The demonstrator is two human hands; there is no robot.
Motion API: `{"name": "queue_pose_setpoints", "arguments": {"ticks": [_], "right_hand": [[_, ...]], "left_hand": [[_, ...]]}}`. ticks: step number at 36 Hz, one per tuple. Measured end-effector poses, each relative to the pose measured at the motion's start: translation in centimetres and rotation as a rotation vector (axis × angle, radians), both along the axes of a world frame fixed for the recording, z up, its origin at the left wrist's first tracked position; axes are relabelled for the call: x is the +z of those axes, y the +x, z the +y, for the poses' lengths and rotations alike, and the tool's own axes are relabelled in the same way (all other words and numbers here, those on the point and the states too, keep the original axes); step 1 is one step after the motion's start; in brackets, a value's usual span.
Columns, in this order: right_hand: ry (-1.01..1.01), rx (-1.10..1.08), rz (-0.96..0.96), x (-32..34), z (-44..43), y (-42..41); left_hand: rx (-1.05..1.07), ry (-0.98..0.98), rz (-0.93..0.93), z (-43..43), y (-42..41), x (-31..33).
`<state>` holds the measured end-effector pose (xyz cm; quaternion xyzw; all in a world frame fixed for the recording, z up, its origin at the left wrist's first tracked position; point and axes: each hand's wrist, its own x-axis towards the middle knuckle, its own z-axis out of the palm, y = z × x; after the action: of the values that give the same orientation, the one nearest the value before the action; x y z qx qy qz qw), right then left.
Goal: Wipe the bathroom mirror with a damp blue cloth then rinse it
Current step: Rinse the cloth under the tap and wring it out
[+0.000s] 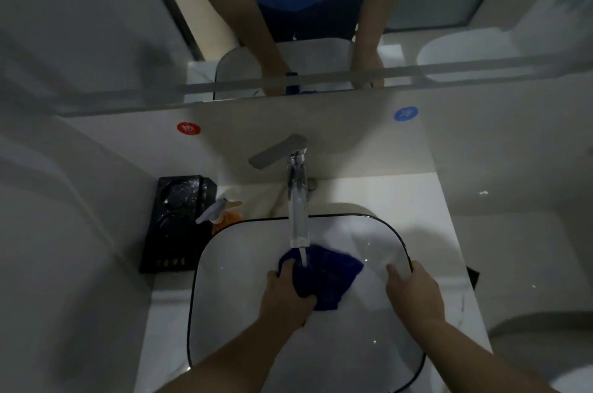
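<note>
Left hand [285,293] clenched round the cloth [330,277], inside the basin [224,264]; water from the tap [298,200] strikes the cloth; right hand [414,290] holds nothing, fingers loosely spread over the basin's right rim; mirror [128,23] above.

One view only is recorded, taken from head height and directed forward and steeply down over the basin [205,264]. The faucet [296,200] is seen close, near frame centre, while the mirror [96,23] fills the upper third and both forearms enter from the bottom edge. Wide-angle bending is noted at the borders; no second view is available for overlap.
</note>
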<state>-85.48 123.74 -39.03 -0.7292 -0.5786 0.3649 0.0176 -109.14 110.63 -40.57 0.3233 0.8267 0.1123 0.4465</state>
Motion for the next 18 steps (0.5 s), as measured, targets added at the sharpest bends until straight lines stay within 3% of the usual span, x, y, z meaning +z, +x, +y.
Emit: {"name": "queue_pose_setpoints", "arguments": {"ticks": [3,6,9,11,16,18], "right_hand": [[-0.024,-0.003,0.003,0.0,-0.1,0.1],[-0.013,0.015,-0.008,-0.1,-0.1,0.2],[0.004,0.023,-0.009,-0.2,-0.1,0.3],[0.012,0.025,-0.014,-0.3,-0.2,0.3],[0.027,0.015,-0.030,-0.5,-0.3,0.2],[0.026,0.005,-0.020,-0.5,-0.3,0.2]], "left_hand": [[-0.085,0.189,-0.039,1.0,-0.8,1.1],[-0.168,0.288,0.199,1.4,-1.5,1.3],[-0.120,0.267,0.465,2.3,-0.8,1.8],[-0.034,0.268,0.458,2.9,0.5,1.9],[-0.186,0.032,0.511,3.4,2.9,0.3],[-0.167,-0.004,0.445,3.2,2.3,-1.9]]}}
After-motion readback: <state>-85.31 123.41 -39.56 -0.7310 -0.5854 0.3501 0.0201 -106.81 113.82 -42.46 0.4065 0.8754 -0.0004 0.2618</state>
